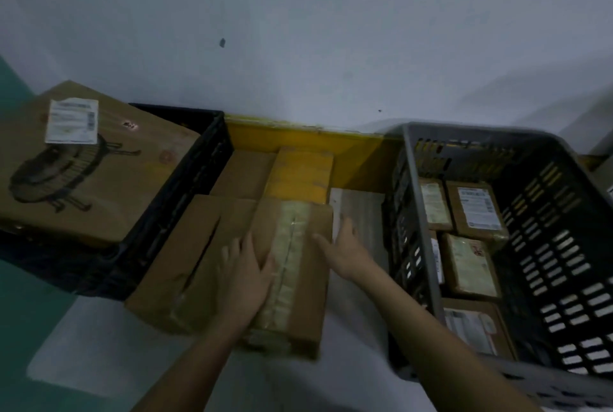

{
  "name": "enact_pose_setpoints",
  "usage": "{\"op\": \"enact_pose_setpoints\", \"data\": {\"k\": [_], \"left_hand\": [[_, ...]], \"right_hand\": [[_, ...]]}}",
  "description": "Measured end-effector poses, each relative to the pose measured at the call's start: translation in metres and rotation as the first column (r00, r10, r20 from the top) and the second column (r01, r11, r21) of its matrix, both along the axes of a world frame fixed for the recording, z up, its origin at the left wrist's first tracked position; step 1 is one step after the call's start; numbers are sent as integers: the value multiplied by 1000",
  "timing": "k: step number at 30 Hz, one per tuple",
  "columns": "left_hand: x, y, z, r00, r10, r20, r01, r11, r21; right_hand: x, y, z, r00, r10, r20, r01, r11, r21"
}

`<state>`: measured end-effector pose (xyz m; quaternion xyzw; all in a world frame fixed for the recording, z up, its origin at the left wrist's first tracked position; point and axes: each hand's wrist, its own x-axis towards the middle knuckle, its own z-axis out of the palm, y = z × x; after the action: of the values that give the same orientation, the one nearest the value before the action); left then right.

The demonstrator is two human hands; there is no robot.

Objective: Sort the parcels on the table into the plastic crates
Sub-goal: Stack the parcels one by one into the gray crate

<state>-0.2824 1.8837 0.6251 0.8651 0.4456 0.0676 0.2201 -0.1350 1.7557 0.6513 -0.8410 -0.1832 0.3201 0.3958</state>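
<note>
Head camera looks down on a taped cardboard parcel [292, 265] that lies on the table [360, 212], and I use this parcel as the landmark. On its top rests the left hand [247, 274], flat, with the fingers straight and a little spread. At its far right corner is the right hand [346, 250], fingers extended and apart, touching the edge; it does not yet grip anything (the frame is blurred, so I cannot say more about the thumb).

To the right of the parcel stands the grey crate [564, 179], which already holds several small labelled parcels [477, 209]. To the left stands the black crate [185, 199], with a big printed box [89, 166] sitting on top of it. Beyond the parcel, toward the wall, lie two more boxes, a plain brown box [243, 173] and a yellowish box [302, 176].

I judge that the parcel is about to be lifted. The risk is that flat hands have no real hold: the glossy tape may slip under the palm. The parcel is also wide, so it may catch the grey crate's rim or press down on the small parcels inside.
</note>
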Motion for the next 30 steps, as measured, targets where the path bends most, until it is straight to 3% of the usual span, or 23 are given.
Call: {"op": "enact_pose_setpoints", "data": {"k": [3,6,9,21,26,30], "left_hand": [[1,1,-2,1000,-23,19,22,998,50],[0,3,-2,998,-44,48,42,998,41],[-2,3,-4,995,-70,67,69,997,16],[-9,-4,1,989,-98,114,103,994,-44],[-13,-28,7,976,-115,187,148,973,-175],[-16,-41,7,988,-8,157,69,920,-385]], "right_hand": [[-12,8,-11,984,-141,-106,141,990,-7],[-36,12,-26,940,-232,-252,263,960,100],[-44,14,-29,917,-336,-215,369,918,143],[-57,6,-16,912,-357,-205,392,904,171],[-66,-26,-22,895,-387,-221,425,891,161],[-68,-49,-25,878,-377,-296,426,897,122]]}}
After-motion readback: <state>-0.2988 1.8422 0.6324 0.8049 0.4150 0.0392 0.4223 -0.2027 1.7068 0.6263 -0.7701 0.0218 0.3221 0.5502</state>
